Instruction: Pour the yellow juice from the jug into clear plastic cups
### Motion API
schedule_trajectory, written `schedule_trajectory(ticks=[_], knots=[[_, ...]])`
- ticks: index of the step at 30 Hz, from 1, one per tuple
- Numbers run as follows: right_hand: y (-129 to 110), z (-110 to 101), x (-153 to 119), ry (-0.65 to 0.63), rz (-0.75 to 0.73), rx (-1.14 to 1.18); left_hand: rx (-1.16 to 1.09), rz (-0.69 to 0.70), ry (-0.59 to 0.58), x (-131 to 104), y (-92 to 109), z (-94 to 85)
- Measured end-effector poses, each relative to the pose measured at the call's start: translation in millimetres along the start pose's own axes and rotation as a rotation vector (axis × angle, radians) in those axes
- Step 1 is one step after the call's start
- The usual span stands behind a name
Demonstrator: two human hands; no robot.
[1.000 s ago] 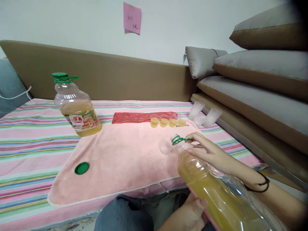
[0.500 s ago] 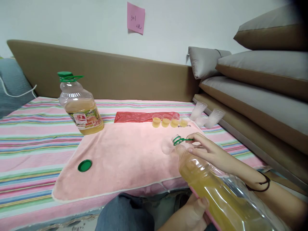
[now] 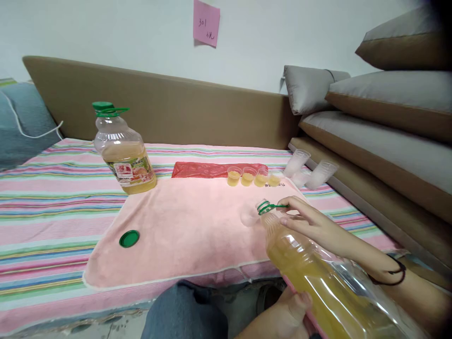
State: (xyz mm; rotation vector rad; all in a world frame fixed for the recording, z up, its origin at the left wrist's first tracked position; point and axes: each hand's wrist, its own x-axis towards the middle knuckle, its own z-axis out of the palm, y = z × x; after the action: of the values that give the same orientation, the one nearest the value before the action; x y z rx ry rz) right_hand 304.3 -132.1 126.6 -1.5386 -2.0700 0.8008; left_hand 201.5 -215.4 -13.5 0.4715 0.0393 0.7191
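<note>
A large clear bottle of yellow liquid (image 3: pixel 318 278) lies tilted at the lower right, its uncapped mouth over the pink cloth (image 3: pixel 183 226). My left hand (image 3: pixel 291 313) grips its body from below. With fingers closed on the green handle ring (image 3: pixel 273 205), my right hand (image 3: pixel 310 219) is beside the neck. A clear cup (image 3: pixel 249 215) is at the bottle's mouth, partly hidden. Behind it stand several small cups of yellow liquid (image 3: pixel 247 177) in a row. The green cap (image 3: pixel 129 238) lies on the cloth at the left.
A second bottle (image 3: pixel 132 169), capped in green, stands at the back left. Stacks of clear cups (image 3: pixel 321 174) lean at the back right. A red plastic sheet (image 3: pixel 197 170) lies behind the cloth. Grey and brown cushions (image 3: pixel 381 132) are piled on the right.
The view has shifted slightly, so the scene sits a little further right. Both hands keep their hold on the tilted bottle.
</note>
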Motion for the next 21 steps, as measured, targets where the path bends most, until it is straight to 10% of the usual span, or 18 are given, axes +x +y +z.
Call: schedule_trajectory(ticks=[21], knots=[[0.4, 0.9, 2.2, -0.025, 0.025, 0.021, -0.029, 0.023, -0.013, 1.0, -0.4, 6.7]])
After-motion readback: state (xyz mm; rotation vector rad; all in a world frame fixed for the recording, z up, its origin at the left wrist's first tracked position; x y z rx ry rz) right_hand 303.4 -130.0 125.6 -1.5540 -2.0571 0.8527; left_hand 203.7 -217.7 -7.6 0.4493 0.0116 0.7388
